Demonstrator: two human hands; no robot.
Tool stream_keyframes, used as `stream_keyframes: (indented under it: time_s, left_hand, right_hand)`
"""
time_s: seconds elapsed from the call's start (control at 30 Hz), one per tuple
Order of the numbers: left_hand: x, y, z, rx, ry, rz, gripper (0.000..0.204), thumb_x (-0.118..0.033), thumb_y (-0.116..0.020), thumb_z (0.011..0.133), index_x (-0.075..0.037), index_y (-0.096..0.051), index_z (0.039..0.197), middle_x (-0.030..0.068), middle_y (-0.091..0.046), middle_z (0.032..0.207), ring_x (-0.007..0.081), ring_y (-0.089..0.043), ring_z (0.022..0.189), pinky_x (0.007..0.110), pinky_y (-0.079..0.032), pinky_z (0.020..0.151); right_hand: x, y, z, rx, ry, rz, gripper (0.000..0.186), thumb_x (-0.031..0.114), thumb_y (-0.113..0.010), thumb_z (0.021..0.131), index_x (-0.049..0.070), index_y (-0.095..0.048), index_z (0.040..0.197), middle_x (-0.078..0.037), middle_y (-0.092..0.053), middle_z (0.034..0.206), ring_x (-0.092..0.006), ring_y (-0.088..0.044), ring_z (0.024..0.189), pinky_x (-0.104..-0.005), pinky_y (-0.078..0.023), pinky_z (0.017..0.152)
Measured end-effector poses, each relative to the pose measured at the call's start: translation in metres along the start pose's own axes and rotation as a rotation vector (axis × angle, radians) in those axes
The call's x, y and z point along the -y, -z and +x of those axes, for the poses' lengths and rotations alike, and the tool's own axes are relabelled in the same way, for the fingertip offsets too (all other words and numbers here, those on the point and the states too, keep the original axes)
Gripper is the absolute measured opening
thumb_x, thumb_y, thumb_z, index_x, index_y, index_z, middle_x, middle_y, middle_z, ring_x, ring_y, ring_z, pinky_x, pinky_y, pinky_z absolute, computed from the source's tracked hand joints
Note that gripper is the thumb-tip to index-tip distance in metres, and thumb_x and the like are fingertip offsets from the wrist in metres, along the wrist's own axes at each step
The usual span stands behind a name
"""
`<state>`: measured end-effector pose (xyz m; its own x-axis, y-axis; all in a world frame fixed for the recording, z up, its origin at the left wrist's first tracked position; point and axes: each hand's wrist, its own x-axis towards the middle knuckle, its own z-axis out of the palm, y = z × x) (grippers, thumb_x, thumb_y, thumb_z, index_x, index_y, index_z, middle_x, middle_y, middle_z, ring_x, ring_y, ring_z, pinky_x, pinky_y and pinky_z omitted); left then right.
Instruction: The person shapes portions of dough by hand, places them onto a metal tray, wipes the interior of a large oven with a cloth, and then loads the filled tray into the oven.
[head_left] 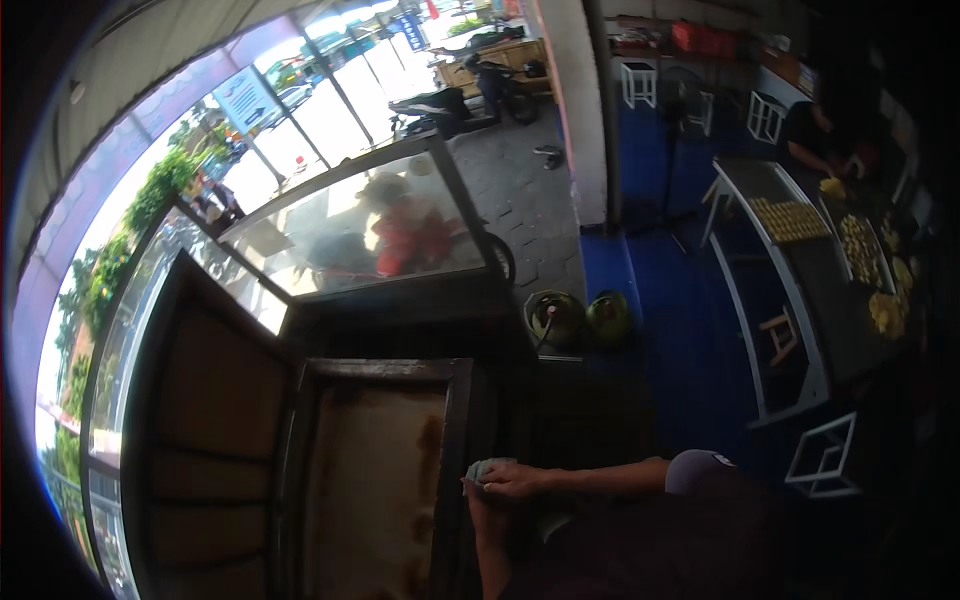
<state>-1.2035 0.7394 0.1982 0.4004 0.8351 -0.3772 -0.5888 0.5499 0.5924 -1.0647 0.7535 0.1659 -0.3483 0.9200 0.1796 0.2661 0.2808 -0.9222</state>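
Both of my hands meet at the right edge of a dark wooden box (456, 410). Between them is a small grey-green folded bundle (492, 466); whether it is cloth or paper I cannot make out. My right hand (512, 481) reaches in from the right, its fingers closed over the bundle. From below, my left hand (483, 508) comes up, closed round the bundle's lower side, its fingers partly hidden. The box's pale, brown-stained inside (375, 480) lies just left of my hands, with its dark lid (215, 400) raised at the left.
A glass-sided case (350, 235) stands beyond the box. Two green gas cylinders (555, 318) sit on the floor. At right, a person (825, 150) is at a metal table (800, 280) bearing trays of small yellowish pieces (790, 220). A white-framed stool (822, 460) stands nearby.
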Motion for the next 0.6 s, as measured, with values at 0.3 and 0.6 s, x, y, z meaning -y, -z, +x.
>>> stream_keyframes:
  time_s: [0.3,0.6]
  left_hand:
    - [0.196,-0.089,0.095,0.164,0.484,0.711,0.042,-0.024,-0.055,0.094,0.007,-0.055,0.122,0.0167,-0.058,0.121,0.0288,-0.059,0.110,0.045,-0.052,0.087]
    - [0.548,-0.282,0.093,0.352,0.949,0.669,0.047,-0.017,-0.057,0.089,0.007,-0.048,0.129,0.0192,-0.060,0.117,0.0358,-0.065,0.099,0.049,-0.056,0.085]
  right_hand:
    - [-0.004,0.198,-0.334,-1.055,-0.480,-0.068,0.027,0.010,-0.051,0.090,0.003,-0.069,0.110,-0.012,-0.071,0.095,-0.0195,-0.067,0.078,-0.0335,-0.053,0.074]
    - [0.019,0.127,-0.750,-1.688,-1.417,0.029,0.021,0.015,-0.056,0.094,0.005,-0.069,0.108,-0.009,-0.068,0.095,-0.0182,-0.066,0.084,-0.0337,-0.054,0.071]
